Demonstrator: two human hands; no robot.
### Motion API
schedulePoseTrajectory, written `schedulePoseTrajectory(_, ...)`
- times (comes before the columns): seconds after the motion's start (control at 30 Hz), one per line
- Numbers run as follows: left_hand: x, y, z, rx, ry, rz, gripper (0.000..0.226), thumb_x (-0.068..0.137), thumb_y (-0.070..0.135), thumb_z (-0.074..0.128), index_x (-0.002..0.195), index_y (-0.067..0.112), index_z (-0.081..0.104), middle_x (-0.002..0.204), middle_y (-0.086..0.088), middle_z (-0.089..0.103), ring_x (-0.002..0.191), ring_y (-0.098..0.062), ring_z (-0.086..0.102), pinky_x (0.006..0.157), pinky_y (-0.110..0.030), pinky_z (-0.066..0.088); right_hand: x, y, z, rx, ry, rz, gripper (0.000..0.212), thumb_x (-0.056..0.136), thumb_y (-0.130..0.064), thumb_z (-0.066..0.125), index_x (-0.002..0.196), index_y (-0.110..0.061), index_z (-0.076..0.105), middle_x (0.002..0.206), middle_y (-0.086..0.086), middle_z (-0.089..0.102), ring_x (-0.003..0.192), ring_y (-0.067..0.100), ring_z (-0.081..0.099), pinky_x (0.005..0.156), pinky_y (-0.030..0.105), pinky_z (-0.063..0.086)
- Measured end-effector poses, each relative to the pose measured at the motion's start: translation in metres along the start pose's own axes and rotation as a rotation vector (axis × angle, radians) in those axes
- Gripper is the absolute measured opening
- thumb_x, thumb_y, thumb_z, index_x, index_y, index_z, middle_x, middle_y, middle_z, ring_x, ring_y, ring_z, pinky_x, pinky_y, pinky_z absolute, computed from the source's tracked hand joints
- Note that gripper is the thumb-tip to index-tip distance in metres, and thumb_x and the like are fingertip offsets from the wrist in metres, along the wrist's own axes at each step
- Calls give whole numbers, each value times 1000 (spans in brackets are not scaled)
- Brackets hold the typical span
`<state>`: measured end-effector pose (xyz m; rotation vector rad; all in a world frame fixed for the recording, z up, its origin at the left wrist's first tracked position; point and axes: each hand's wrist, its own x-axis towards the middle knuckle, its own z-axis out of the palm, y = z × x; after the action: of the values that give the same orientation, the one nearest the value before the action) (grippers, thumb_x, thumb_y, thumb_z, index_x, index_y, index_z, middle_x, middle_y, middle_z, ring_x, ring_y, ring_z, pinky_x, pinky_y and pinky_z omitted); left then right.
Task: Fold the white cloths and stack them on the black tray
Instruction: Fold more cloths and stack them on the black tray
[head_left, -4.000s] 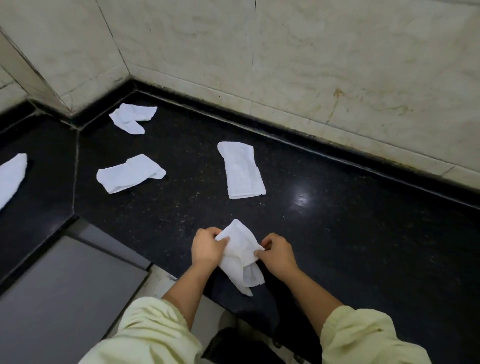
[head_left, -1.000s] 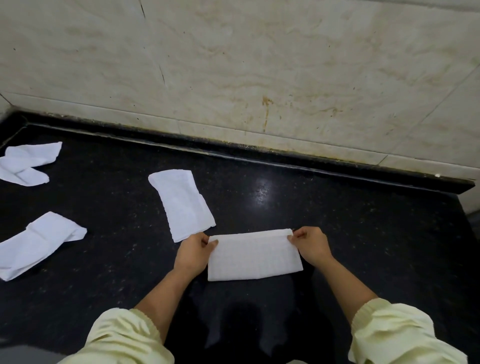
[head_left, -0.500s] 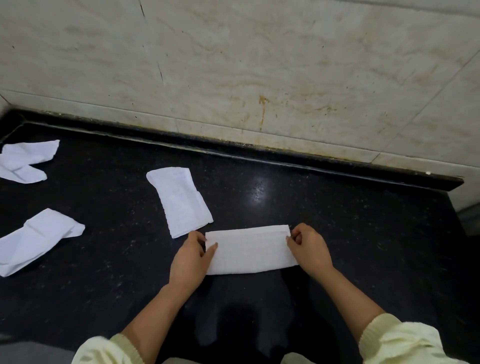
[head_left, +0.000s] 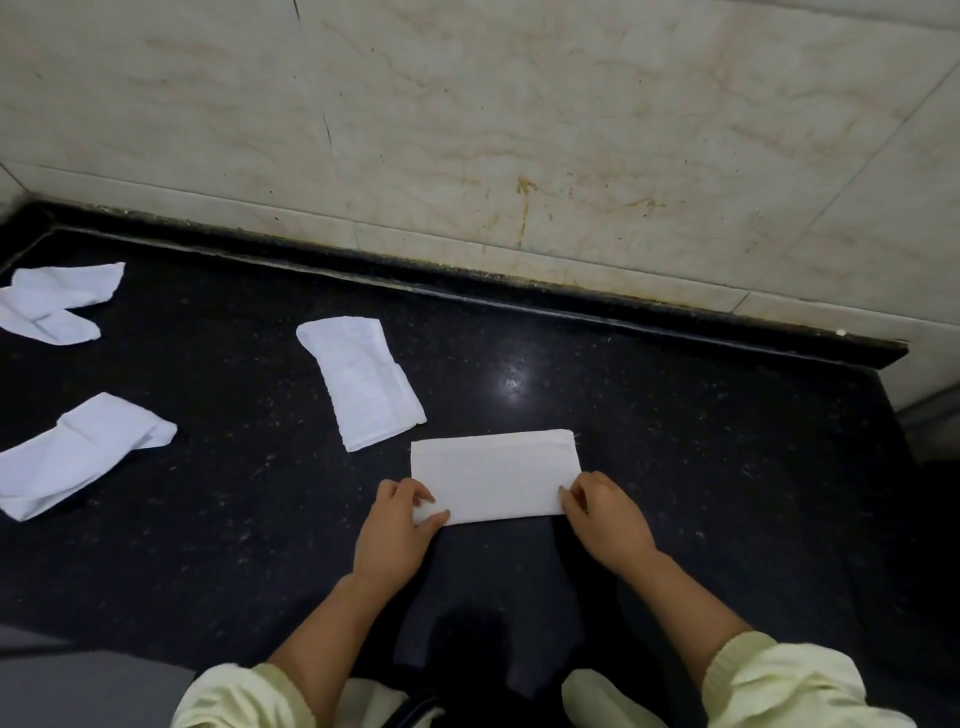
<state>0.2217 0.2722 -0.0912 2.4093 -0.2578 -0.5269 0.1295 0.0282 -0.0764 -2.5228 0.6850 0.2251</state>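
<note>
A white cloth (head_left: 493, 475) lies flat as a neat rectangle on the black stone counter (head_left: 701, 467), straight in front of me. My left hand (head_left: 397, 530) pinches its near left corner between thumb and fingers. My right hand (head_left: 605, 514) grips its near right corner. Three more white cloths lie loosely on the counter: one (head_left: 361, 382) just behind and left of the folded cloth, one (head_left: 78, 452) at the left edge, one (head_left: 54, 301) at the far left near the wall. No black tray is in view.
A marbled tile wall (head_left: 519, 130) rises behind the counter, with a raised black lip (head_left: 467, 286) along its foot. The counter ends at the right near a step in the wall (head_left: 893, 358). Grey floor (head_left: 78, 686) shows at the lower left.
Four seconds ago I held the cloth crumpled in the air; it now lies flat, folded into a rectangle. In the last second both hands slid from its far corners to its near corners.
</note>
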Motion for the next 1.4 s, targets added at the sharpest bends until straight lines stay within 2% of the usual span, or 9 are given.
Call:
schedulePoseTrajectory(0.17,6,-3,-4,-85,-18,-50,28,80,32,76,99,22,58,101,4,47,79,-4,52,66,-15,40,-1,4,-2,95,14,103,25,96,-37,54,85,-14,56,89,-3,55,73,11,55,57,21,40)
schedulePoseTrajectory(0.33,11,-2,-6,-103,-44,-78,32,77,31,78,99,22,57,101,1,48,77,-5,52,63,-12,38,8,3,-5,231,36,234,11,85,-23,67,88,-15,60,90,2,63,79,14,59,70,31,51)
schedulePoseTrajectory(0.5,10,0,-8,-164,-42,-101,58,75,28,81,119,24,43,98,-2,52,79,-6,53,62,-17,38,17,-9,-10,223,42,275,45,77,-8,67,118,-9,48,114,6,49,103,23,52,81,32,47)
schedulePoseTrajectory(0.57,10,0,-9,-171,-43,-102,63,74,28,81,123,25,42,96,-1,53,80,-7,54,63,-18,39,21,-15,-12,208,21,312,47,77,-3,62,120,-5,45,115,10,49,105,26,52,80,33,47)
schedulePoseTrajectory(0.7,12,-1,-10,-167,-59,-107,67,73,30,82,126,25,42,96,-1,53,80,-8,55,63,-19,40,27,-25,-18,237,-66,416,35,79,-7,62,105,-6,39,99,8,51,87,24,55,57,28,42)
schedulePoseTrajectory(0.83,13,1,-13,-171,-76,-106,67,72,31,82,126,26,42,94,-3,53,80,-10,55,63,-18,39,33,-29,-20,308,-105,488,25,76,-10,64,96,-5,49,93,7,55,78,21,56,48,25,36)
schedulePoseTrajectory(1.1,15,3,-17,-186,-126,-124,58,76,27,78,122,30,43,95,-6,56,79,-12,57,62,-19,41,37,-31,-19,541,26,543,23,81,-21,60,66,-7,51,74,6,53,65,17,48,53,28,35)
schedulePoseTrajectory(1.23,15,7,-21,-217,-64,-150,37,84,15,69,116,23,52,80,0,60,74,-11,57,61,-21,42,38,-30,-20,677,40,568,16,78,-6,65,68,-2,53,74,10,53,63,18,45,56,28,37)
schedulePoseTrajectory(1.4,21,9,-25,-259,68,-183,28,79,4,65,106,13,64,90,0,63,82,-13,60,63,-19,43,34,-36,-30,887,35,556,13,76,-4,65,70,-5,53,77,9,53,71,22,49,59,30,39)
